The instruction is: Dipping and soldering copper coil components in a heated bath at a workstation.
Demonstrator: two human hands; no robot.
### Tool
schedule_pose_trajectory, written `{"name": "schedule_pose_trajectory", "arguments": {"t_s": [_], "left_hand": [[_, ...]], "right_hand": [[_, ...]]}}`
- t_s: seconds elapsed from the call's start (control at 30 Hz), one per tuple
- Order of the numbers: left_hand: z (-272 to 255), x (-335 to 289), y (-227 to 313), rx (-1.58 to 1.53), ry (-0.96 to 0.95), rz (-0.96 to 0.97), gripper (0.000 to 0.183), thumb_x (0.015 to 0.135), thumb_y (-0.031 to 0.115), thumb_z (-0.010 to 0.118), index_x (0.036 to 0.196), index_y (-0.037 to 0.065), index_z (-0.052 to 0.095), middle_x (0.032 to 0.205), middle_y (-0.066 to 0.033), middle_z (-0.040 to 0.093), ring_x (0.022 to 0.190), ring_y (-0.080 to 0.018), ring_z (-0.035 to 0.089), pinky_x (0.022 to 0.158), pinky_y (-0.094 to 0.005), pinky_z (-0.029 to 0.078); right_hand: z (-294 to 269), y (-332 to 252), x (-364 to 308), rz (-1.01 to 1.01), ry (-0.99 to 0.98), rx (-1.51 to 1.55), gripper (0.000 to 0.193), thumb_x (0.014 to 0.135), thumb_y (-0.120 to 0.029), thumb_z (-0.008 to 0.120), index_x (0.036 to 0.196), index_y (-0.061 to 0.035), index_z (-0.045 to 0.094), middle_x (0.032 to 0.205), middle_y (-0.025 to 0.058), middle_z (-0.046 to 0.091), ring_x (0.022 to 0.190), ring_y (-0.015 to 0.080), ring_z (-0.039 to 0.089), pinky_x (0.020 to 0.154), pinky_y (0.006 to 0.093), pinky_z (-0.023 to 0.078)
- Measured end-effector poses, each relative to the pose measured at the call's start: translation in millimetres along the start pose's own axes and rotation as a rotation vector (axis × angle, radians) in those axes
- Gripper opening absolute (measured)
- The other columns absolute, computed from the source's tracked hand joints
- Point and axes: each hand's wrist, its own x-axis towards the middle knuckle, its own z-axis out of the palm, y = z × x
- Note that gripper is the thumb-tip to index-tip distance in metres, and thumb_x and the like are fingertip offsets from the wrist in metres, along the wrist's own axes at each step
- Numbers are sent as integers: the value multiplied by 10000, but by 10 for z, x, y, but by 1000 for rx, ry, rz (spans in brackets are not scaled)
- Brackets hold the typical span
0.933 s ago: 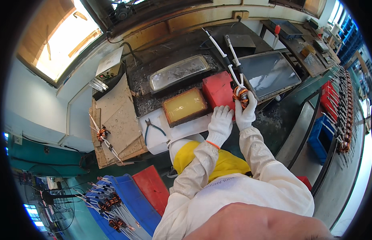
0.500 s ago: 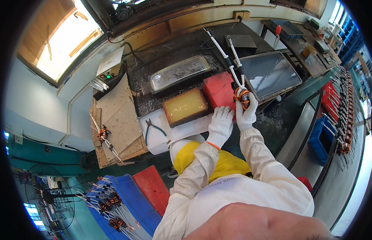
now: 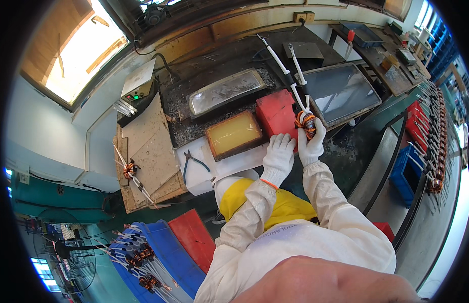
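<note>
My right hand, in a white knit glove, is closed around a copper-wound toroidal coil. The coil's long white-and-black sleeved leads stretch away over the bench, with metal terminals at their tips. My left hand, gloved too, has its fingers lying against the near side of a red box, close to the coil. Just left of that box sits a rectangular tray of yellowish, waxy-looking material. Farther back is a long solder pot with a silvery surface.
Blue-handled cutters lie on white sheeting at the bench front. Another coil rests on the board at left. A dark rectangular panel is at right. Blue bins hold coils behind me; many more coils line the right-hand rack.
</note>
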Motion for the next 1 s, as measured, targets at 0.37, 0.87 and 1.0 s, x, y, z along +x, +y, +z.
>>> {"name": "schedule_pose_trajectory", "arguments": {"t_s": [0.37, 0.87, 1.0], "left_hand": [[-23, 7, 12, -4, -17, -5, 434, 845, 173, 695, 1263, 66, 647, 1325, -142, 633, 1295, -358, 544, 1148, -509, 414], [-7, 1, 3, 2, -15, -8, 439, 838, 174, 696, 1262, 67, 650, 1338, -139, 638, 1291, -364, 548, 1140, -508, 424], [-8, 6, 4, 5, 1, 0, 444, 828, 170, 702, 1257, 66, 653, 1329, -142, 641, 1283, -364, 555, 1135, -511, 428]], "right_hand": [[-5, -4, 6, -12, 6, -5, 709, 851, -14, 817, 1467, -80, 472, 1300, 204, 601, 1126, 375, 670, 939, 419, 560], [-11, -5, -4, -6, -13, -2, 703, 876, 4, 791, 1483, -65, 443, 1310, 200, 582, 1160, 351, 645, 988, 409, 532], [-5, 1, -1, -11, 11, -7, 704, 845, -15, 822, 1458, -75, 481, 1295, 207, 601, 1134, 376, 664, 946, 421, 559]]}}
